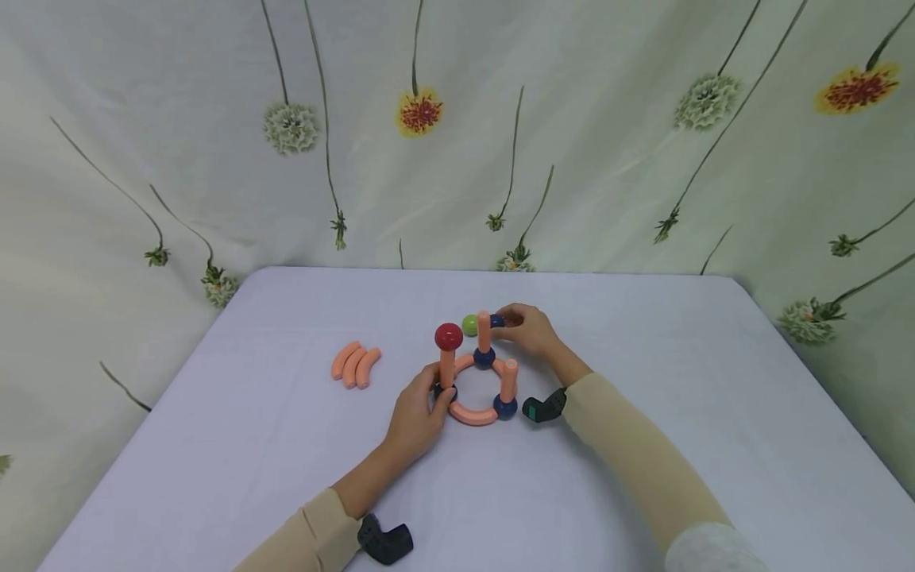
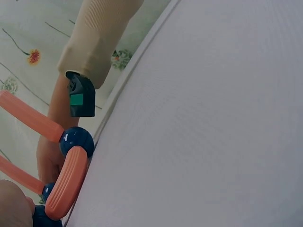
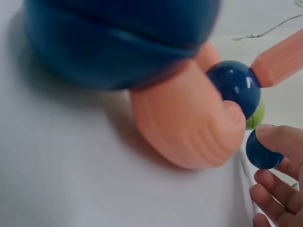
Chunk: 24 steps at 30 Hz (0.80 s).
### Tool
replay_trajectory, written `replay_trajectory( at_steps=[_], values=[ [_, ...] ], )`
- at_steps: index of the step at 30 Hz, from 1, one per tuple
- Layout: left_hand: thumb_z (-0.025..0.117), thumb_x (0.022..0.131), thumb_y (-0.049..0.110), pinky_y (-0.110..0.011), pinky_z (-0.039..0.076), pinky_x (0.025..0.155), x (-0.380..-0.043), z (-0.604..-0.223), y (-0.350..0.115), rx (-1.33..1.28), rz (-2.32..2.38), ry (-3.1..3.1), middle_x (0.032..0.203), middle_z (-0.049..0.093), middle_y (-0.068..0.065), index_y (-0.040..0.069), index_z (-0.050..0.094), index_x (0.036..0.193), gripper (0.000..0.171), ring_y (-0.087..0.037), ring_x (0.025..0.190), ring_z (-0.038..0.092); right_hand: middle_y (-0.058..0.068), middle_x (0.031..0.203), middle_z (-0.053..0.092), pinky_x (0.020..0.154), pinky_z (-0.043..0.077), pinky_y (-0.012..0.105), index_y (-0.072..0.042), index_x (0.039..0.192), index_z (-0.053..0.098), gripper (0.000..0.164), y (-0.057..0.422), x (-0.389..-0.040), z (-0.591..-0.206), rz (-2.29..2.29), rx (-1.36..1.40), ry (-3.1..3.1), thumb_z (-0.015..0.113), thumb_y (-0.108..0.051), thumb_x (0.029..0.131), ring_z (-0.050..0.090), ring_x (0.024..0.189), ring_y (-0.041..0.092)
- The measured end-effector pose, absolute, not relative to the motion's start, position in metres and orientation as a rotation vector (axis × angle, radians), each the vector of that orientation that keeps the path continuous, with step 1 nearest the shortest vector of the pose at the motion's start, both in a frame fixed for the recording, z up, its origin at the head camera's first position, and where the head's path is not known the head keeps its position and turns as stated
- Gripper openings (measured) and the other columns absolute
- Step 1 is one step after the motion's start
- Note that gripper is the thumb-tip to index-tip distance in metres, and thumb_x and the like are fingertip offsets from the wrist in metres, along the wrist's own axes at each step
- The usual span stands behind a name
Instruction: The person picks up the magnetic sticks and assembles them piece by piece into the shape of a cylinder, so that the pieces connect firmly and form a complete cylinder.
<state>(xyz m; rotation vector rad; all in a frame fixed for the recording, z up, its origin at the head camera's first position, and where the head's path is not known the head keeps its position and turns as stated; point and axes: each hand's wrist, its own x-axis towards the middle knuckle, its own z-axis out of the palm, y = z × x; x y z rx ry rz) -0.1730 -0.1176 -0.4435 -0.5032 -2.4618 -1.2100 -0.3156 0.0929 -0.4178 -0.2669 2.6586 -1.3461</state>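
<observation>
A ring of curved orange rods (image 1: 473, 416) joined by blue balls lies on the table, with orange sticks (image 1: 508, 381) standing up from it. One stick on the left carries a red ball (image 1: 449, 337). My left hand (image 1: 415, 415) grips the blue ball (image 1: 447, 394) at that stick's foot; part of this hand (image 2: 13, 204) shows low in the left wrist view. Behind the ring, my right hand (image 1: 530, 329) pinches a loose blue ball (image 3: 263, 149) between thumb and fingers. A green ball (image 1: 469, 325) sits beside the rear stick, partly hidden in the right wrist view.
Three curved orange rods (image 1: 354, 365) lie side by side left of the ring. The white table (image 1: 214, 445) ends in front of a flower-printed cloth (image 1: 572, 143). Dark devices are worn at both wrists, the right one (image 1: 545, 406) close to the ring.
</observation>
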Motion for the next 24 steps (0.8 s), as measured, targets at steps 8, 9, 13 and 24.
replay_trajectory(
  at_steps=[8,9,13,24],
  values=[
    [0.066,0.091,0.001,-0.045,0.049,0.092,-0.173,-0.445,-0.117,-0.521,-1.190,-2.442,0.113,0.064,-0.017,-0.005,0.052,0.124,0.037,-0.030,0.110,0.061,0.014,0.118,0.064,0.093,0.048,0.041,-0.004,0.125,0.061,0.045,0.101,-0.311,-0.408,-1.447,-0.286,2.595,0.073,-0.026,0.088,0.058,0.112,0.028],
    [0.066,0.091,0.001,-0.045,0.049,0.092,-0.173,-0.445,-0.117,-0.518,-1.187,-2.444,0.113,0.064,-0.017,-0.005,0.052,0.124,0.037,-0.030,0.109,0.061,0.014,0.118,0.064,0.093,0.047,0.042,-0.004,0.125,0.061,0.045,0.102,-0.310,-0.406,-1.456,-0.284,2.587,0.073,-0.026,0.088,0.059,0.112,0.027],
    [0.066,0.091,0.002,-0.044,0.049,0.093,-0.173,-0.444,-0.117,-0.500,-1.190,-2.463,0.114,0.064,-0.016,-0.004,0.052,0.125,0.036,-0.029,0.109,0.061,0.013,0.118,0.065,0.093,0.048,0.042,-0.006,0.125,0.061,0.044,0.106,-0.303,-0.400,-1.492,-0.277,2.567,0.073,-0.026,0.087,0.059,0.111,0.027],
    [0.065,0.092,0.002,-0.044,0.048,0.094,-0.172,-0.442,-0.117,-0.490,-1.215,-2.476,0.115,0.064,-0.015,-0.003,0.052,0.126,0.036,-0.029,0.111,0.061,0.011,0.111,0.066,0.088,0.049,0.040,-0.005,0.122,0.062,0.043,0.117,-0.278,-0.384,-1.608,-0.407,2.561,0.074,-0.027,0.087,0.061,0.104,0.025]
  ],
)
